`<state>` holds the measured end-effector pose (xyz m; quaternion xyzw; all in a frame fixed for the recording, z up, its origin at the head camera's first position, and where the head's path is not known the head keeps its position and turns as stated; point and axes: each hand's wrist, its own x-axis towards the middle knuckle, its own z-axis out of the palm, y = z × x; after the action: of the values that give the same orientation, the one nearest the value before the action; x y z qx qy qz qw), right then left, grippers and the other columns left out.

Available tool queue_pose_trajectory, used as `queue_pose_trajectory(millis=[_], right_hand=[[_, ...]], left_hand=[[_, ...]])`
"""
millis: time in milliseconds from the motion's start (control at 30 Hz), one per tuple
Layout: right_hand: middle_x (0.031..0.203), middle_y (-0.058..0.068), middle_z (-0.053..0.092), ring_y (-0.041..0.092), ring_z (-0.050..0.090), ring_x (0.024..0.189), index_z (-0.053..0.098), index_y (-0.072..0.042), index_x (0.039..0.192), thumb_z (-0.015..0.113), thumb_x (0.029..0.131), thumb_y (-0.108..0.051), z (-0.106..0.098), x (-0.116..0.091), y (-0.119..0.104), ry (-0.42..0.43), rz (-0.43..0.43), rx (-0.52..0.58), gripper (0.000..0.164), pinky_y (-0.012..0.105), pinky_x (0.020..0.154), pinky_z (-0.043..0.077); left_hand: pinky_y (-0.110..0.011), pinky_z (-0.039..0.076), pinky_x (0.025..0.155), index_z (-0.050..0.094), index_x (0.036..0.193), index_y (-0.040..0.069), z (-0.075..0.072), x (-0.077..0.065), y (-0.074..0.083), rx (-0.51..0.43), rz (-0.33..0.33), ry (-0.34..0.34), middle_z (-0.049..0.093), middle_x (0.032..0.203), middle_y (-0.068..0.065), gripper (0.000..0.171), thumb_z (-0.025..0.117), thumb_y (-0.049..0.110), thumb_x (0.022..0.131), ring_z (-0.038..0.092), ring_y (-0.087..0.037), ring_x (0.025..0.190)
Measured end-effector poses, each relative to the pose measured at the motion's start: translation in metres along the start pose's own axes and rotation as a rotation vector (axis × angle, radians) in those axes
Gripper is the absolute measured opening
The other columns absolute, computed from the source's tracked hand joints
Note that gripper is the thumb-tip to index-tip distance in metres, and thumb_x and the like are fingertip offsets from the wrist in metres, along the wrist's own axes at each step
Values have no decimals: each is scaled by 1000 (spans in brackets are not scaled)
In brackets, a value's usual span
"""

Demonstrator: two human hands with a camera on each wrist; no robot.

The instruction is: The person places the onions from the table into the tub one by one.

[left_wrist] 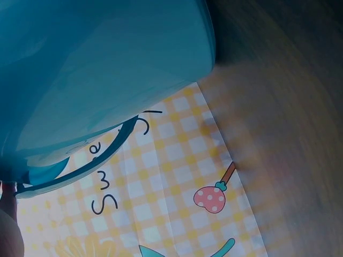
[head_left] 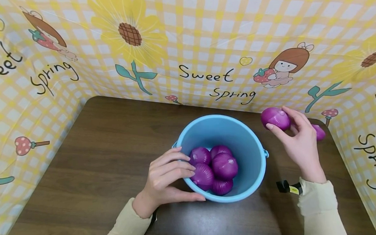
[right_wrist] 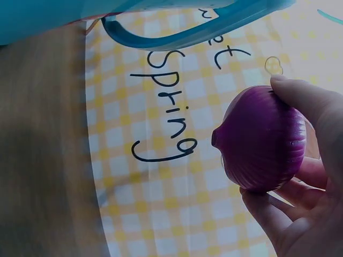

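Note:
Between thumb and fingers, my right hand (head_left: 300, 141) holds a purple onion (head_left: 275, 119), raised to the right of the blue bucket (head_left: 261, 170). The right wrist view shows that onion (right_wrist: 262, 139) close up, its pointed tip facing away from the palm. My left hand (head_left: 167, 179) grips the left side of the bucket's rim, fingertips reaching over the edge and thumb along the near side. Inside the bucket lie several purple onions (head_left: 225, 166). Another onion (head_left: 318, 132), partly hidden behind my right hand, is at the table's far right.
The dark wooden table (head_left: 92, 172) is bounded at the back and sides by a yellow checked cloth (head_left: 196, 35) with printed flowers and lettering. The bucket's handle (left_wrist: 91, 166) hangs on its far side, as the left wrist view shows.

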<state>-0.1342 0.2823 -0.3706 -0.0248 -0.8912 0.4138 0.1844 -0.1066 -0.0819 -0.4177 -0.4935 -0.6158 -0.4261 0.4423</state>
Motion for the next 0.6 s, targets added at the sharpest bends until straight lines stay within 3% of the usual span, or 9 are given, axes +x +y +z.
queue_pose_trajectory(millis=[600], right_hand=[[138,0,57,22,58,122,60,-27,143,87,83,-14,-5,-9,-24,63,-92,53,67,25,101,47]], left_hand=[[-50,54,97,72,77,6,0,0,-1,2,3,3,73,83,-6,51,91,53,71,70,-27,82]])
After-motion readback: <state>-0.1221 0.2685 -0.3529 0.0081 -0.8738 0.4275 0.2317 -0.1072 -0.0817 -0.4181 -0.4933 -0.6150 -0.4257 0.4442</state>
